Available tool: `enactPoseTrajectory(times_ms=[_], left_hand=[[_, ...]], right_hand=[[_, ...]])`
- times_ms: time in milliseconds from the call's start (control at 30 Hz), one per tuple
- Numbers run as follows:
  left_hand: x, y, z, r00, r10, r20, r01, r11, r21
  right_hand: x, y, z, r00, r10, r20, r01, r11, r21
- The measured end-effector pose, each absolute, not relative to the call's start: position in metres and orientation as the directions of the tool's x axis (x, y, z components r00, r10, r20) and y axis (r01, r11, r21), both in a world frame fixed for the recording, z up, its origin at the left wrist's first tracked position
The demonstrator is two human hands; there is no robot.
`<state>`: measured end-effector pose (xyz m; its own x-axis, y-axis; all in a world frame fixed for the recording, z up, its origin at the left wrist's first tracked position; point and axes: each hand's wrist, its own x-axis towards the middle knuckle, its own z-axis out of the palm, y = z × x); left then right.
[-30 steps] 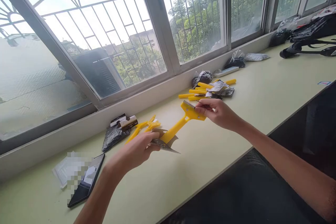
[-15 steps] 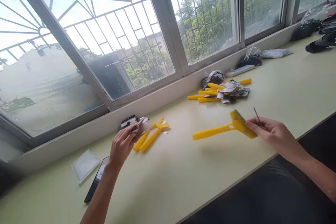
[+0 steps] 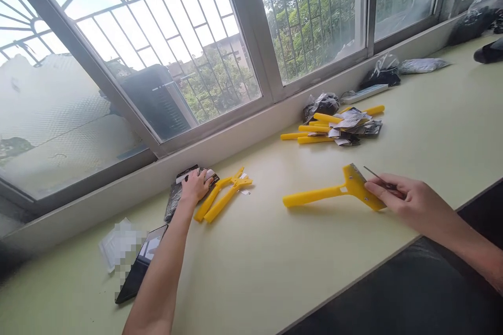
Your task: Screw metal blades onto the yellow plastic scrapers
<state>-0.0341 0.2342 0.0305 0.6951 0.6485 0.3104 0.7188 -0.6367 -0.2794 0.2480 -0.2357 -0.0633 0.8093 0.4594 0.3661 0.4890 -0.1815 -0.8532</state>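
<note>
In the head view my right hand (image 3: pixel 404 199) pinches the blade end of a yellow scraper (image 3: pixel 314 197), whose handle points left, low over the table. A thin screwdriver (image 3: pixel 378 175) is also in that hand, its shaft sticking out up and to the left past the fingers. My left hand (image 3: pixel 194 187) lies with spread fingers on some black and white packets (image 3: pixel 173 201) by the window ledge. What is under its palm is hidden. Just right of it lie two more yellow scrapers (image 3: pixel 222 207) with small white pieces near their heads.
Farther back is a pile of yellow scrapers with printed packets (image 3: pixel 349 125). Behind it are a bagged black item (image 3: pixel 320 106) and a white power strip (image 3: pixel 365 94). A dark phone or tablet (image 3: pixel 131 277) and a clear plastic case (image 3: pixel 118 246) lie left of my left forearm.
My left hand has come down onto the packets, and the small packet it held is no longer distinct. The screwdriver in my right hand has tilted further left; the scraper stays held.
</note>
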Motion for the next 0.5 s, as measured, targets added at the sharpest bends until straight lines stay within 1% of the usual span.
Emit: enactPoseTrajectory(times_ms=[67, 100, 133, 233, 300, 333, 367, 400, 467, 500], left_hand=[[-0.04, 0.244, 0.031, 0.641, 0.705, 0.305, 0.767, -0.608, -0.208], [-0.045, 0.249, 0.034, 0.627, 0.709, 0.322, 0.776, -0.602, -0.186], [-0.051, 0.253, 0.038, 0.62, 0.703, 0.348, 0.779, -0.604, -0.166], [-0.07, 0.266, 0.052, 0.549, 0.658, 0.516, 0.796, -0.601, -0.08], [-0.083, 0.273, 0.057, 0.438, 0.626, 0.645, 0.831, -0.555, -0.025], [-0.089, 0.276, 0.057, 0.393, 0.624, 0.676, 0.849, -0.528, -0.007], [-0.094, 0.279, 0.055, 0.367, 0.645, 0.67, 0.864, -0.503, 0.012], [-0.098, 0.281, 0.051, 0.359, 0.69, 0.628, 0.873, -0.487, 0.035], [-0.104, 0.282, 0.04, 0.352, 0.807, 0.475, 0.881, -0.457, 0.122], [-0.104, 0.28, 0.036, 0.342, 0.845, 0.412, 0.878, -0.443, 0.181]], right_hand=[[0.247, -0.237, -0.06, 0.794, 0.547, 0.265, 0.449, -0.235, -0.862], [0.247, -0.237, -0.059, 0.794, 0.561, 0.232, 0.435, -0.259, -0.863], [0.247, -0.237, -0.058, 0.804, 0.55, 0.226, 0.429, -0.273, -0.861], [0.248, -0.237, -0.057, 0.813, 0.537, 0.226, 0.425, -0.282, -0.86], [0.248, -0.236, -0.057, 0.808, 0.549, 0.215, 0.42, -0.28, -0.864], [0.247, -0.236, -0.056, 0.803, 0.558, 0.207, 0.418, -0.281, -0.864], [0.245, -0.235, -0.056, 0.799, 0.568, 0.198, 0.415, -0.282, -0.865], [0.242, -0.234, -0.055, 0.794, 0.577, 0.191, 0.412, -0.28, -0.867], [0.232, -0.23, -0.054, 0.784, 0.594, 0.181, 0.402, -0.263, -0.877], [0.226, -0.228, -0.053, 0.774, 0.61, 0.172, 0.395, -0.253, -0.883]])
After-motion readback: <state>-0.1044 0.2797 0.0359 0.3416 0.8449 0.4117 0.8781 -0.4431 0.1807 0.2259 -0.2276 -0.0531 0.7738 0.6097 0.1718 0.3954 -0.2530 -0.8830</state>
